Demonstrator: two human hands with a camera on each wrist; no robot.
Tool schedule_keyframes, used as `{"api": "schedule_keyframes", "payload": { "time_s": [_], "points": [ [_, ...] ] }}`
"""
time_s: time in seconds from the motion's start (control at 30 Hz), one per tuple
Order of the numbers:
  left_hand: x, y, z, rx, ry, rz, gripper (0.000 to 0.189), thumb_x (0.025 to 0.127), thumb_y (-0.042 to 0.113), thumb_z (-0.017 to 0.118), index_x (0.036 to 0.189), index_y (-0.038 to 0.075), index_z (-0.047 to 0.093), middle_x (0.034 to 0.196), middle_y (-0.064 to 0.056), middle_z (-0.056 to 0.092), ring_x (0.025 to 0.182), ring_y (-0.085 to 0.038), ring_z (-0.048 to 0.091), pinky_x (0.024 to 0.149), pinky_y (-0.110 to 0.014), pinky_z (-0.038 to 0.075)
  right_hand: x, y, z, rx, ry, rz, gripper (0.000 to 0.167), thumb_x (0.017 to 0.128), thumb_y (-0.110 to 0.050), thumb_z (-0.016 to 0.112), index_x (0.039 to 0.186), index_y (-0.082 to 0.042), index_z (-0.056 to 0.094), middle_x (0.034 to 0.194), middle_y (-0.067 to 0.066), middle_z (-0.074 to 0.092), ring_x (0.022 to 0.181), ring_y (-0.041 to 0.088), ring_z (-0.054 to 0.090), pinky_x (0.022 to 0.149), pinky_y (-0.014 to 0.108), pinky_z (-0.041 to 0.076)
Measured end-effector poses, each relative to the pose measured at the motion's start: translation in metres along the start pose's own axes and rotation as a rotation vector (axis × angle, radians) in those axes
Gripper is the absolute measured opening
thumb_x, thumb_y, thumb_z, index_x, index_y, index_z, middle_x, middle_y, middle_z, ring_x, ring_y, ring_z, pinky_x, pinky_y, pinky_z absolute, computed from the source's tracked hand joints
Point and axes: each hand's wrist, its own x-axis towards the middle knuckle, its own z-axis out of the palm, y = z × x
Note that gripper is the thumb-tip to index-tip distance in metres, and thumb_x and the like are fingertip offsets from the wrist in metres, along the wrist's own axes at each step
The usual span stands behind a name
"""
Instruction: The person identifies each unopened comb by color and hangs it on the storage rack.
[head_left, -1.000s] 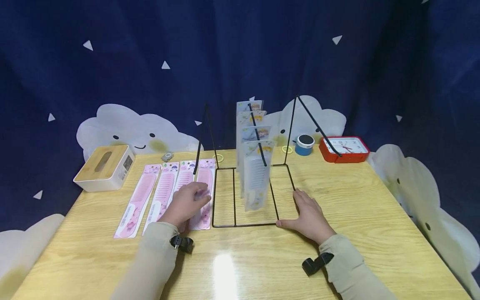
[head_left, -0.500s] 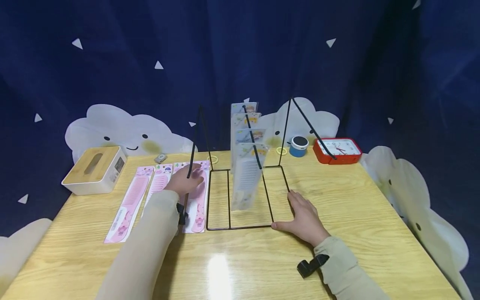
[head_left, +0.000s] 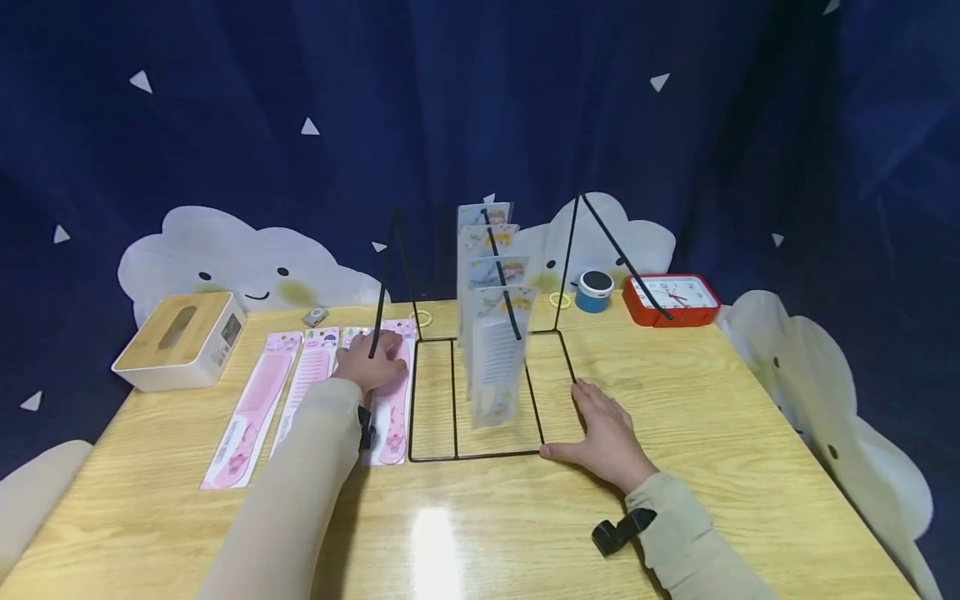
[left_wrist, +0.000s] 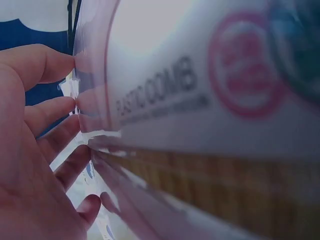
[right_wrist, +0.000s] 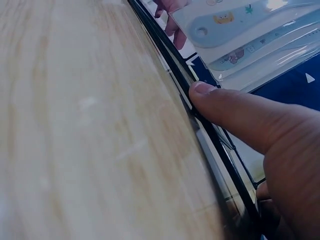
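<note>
Pink combs (head_left: 258, 392) in clear packages lie in a row on the table's left side. My left hand (head_left: 370, 360) is over the rightmost packaged comb (head_left: 393, 421), partly covering it and the one beside it. In the left wrist view, its spread fingertips touch the package (left_wrist: 160, 95) printed "PLASTIC COMB". Beside it stands a black wire rack (head_left: 455, 408), with several pale blue packaged combs (head_left: 497, 358) hanging from its middle hook. My right hand (head_left: 606, 433) rests at the rack's front right corner, thumb (right_wrist: 235, 107) on the front bar, fingers along the side bar.
Behind the combs are a tissue box (head_left: 180, 342) with a wooden lid and a small grey gadget (head_left: 315, 316). A blue-white round speaker (head_left: 594, 292) and a red clock (head_left: 671, 300) stand back right. Two side hooks (head_left: 626, 257) project forward from the rack; yellow rings (head_left: 559, 301) lie behind.
My left hand has moved forward, away from me, over the upper part of the pink comb packages. The right hand stays at the rack's corner; the head view has shifted slightly.
</note>
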Motion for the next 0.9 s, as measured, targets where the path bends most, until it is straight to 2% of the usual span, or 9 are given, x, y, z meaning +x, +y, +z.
{"api": "schedule_keyframes", "payload": {
  "time_s": [0.23,0.37,0.5,0.6,0.7,0.73,0.77,0.9],
  "points": [
    [0.001,0.007,-0.001,0.054,-0.007,-0.022,0.064,0.084,0.039,0.057,0.144,0.017,0.054,0.149,-0.013,0.047,0.133,-0.043,0.037,0.103,-0.071,0.021,-0.001,-0.001,0.000,0.012,0.002,0.003,0.121,0.067,-0.061,0.086,0.153,0.006,0.033,0.161,0.024,0.028,0.148,0.042,0.022,0.115,0.061,0.014],
    [0.002,0.011,-0.003,0.077,-0.017,-0.026,0.058,0.084,0.040,0.058,0.136,0.016,0.060,0.148,-0.014,0.047,0.132,-0.042,0.037,0.102,-0.071,0.021,-0.001,-0.001,0.000,0.006,0.001,0.001,0.122,0.066,-0.063,0.085,0.153,0.006,0.033,0.161,0.024,0.028,0.148,0.041,0.021,0.115,0.061,0.014],
    [0.002,0.014,-0.004,0.069,-0.003,-0.008,0.047,0.084,0.039,0.059,0.122,0.012,0.065,0.156,-0.014,0.039,0.140,-0.042,0.034,0.103,-0.073,0.021,0.000,-0.001,-0.001,0.002,0.000,0.005,0.122,0.066,-0.063,0.085,0.153,0.006,0.033,0.161,0.023,0.028,0.148,0.041,0.022,0.115,0.061,0.014],
    [0.002,0.013,-0.004,0.030,0.028,-0.004,0.033,0.083,0.035,0.061,0.105,0.011,0.066,0.140,-0.012,0.055,0.127,-0.036,0.048,0.099,-0.069,0.026,0.000,0.000,0.000,0.000,0.001,0.008,0.123,0.066,-0.064,0.085,0.153,0.005,0.033,0.161,0.023,0.028,0.148,0.041,0.022,0.114,0.061,0.014],
    [0.005,0.010,-0.001,0.010,0.074,0.004,0.024,0.081,0.033,0.063,0.093,0.013,0.063,0.109,-0.008,0.065,0.106,-0.031,0.056,0.094,-0.066,0.029,0.000,0.000,0.000,-0.004,0.003,0.006,0.122,0.066,-0.064,0.085,0.153,0.005,0.034,0.161,0.022,0.028,0.148,0.040,0.022,0.114,0.061,0.015],
    [0.006,0.008,0.000,0.020,0.083,0.007,0.025,0.080,0.033,0.063,0.094,0.013,0.063,0.102,-0.007,0.064,0.103,-0.032,0.056,0.093,-0.065,0.030,0.000,0.000,0.001,-0.005,0.004,0.006,0.122,0.066,-0.064,0.085,0.153,0.005,0.034,0.161,0.022,0.028,0.148,0.040,0.023,0.113,0.061,0.015],
    [0.007,0.007,0.002,0.029,0.089,0.009,0.028,0.081,0.034,0.063,0.098,0.012,0.063,0.104,-0.009,0.064,0.106,-0.034,0.055,0.093,-0.066,0.029,0.000,0.000,0.001,-0.005,0.004,0.006,0.122,0.066,-0.063,0.085,0.153,0.004,0.034,0.161,0.022,0.028,0.148,0.040,0.023,0.113,0.061,0.015],
    [0.011,0.007,0.004,0.059,0.096,-0.002,0.053,0.083,0.034,0.063,0.129,0.009,0.058,0.122,-0.017,0.056,0.123,-0.042,0.044,0.098,-0.068,0.026,-0.001,-0.001,0.000,0.001,0.000,0.008,0.122,0.066,-0.063,0.085,0.153,0.005,0.034,0.161,0.022,0.027,0.149,0.040,0.022,0.114,0.060,0.015]
  ]
}}
